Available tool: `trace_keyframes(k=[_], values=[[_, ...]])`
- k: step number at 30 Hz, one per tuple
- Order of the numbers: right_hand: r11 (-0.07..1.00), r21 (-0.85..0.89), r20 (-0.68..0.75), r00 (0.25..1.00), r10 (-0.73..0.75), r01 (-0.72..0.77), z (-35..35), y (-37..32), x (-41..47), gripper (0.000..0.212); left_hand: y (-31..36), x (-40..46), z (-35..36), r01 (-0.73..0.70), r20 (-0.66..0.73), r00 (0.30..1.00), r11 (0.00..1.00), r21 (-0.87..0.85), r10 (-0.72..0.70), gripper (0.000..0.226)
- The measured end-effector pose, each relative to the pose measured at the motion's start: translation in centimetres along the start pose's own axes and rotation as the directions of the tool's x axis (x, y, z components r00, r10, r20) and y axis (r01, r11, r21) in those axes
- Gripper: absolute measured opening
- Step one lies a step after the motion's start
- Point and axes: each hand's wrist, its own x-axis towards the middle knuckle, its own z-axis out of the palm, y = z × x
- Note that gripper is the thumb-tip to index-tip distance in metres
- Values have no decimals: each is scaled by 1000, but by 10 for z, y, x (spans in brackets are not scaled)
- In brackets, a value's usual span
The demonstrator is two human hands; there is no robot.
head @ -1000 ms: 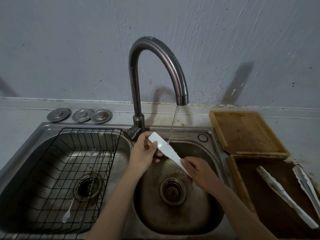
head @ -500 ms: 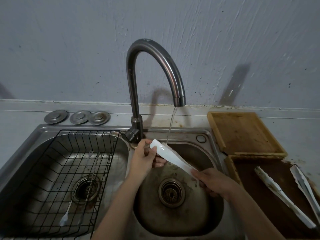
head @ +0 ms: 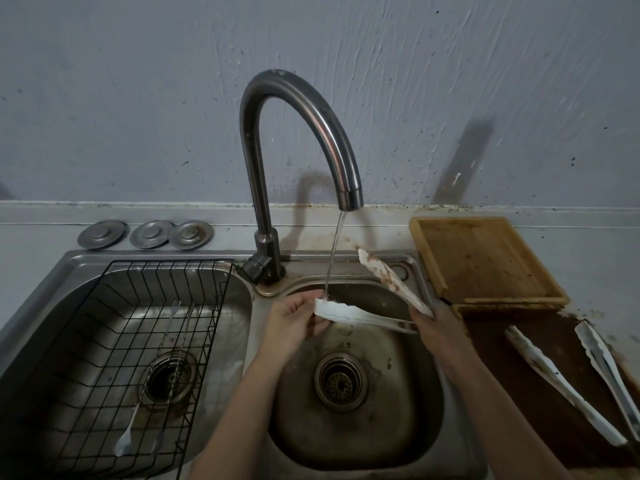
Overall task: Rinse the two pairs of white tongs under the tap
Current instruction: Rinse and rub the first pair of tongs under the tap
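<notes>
Under tap (head: 301, 140) stream, over right basin: first tongs (head: 363, 315), arms splayed. Left hand (head: 294, 323) pinching lower arm's tip, right hand (head: 440, 330) closed round hinge end. Second tongs (head: 554, 379) right of tap on counter, unrinsed. Likely light, springy, wet-slick; best gripped near hinge.

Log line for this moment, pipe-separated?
tap running | left hand, right hand hold open tongs | lower arm in stream | upper arm stained | second tongs wait on tray

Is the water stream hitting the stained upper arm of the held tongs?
No, the stream lands on the clean lower arm near the left hand.
</notes>
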Motion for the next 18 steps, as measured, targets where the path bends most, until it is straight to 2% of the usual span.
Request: trace_keyframes(k=[3,5,7,10,13,18], values=[[999,21,-17,999,-29,29,4,5,-2,27,2,1,2,-22,-48,999,999,48,24,22],[998,39,10,999,-47,46,7,6,-6,26,4,2,3,-93,-111,987,977,191,115,20],[997,49,46,997,-63,60,12,6,-9,21,6,4,3,-162,-157,962,931,327,222,19],[993,59,70,992,-102,98,18,4,-14,6,13,3,3,-218,-194,926,879,425,323,18],[990,66,105,985,-135,129,24,3,-19,10,26,-2,5,-271,-195,890,823,500,412,18],[978,137,169,969,-182,159,31,3,-24,12,36,-8,8,-306,-156,869,758,575,469,16]])
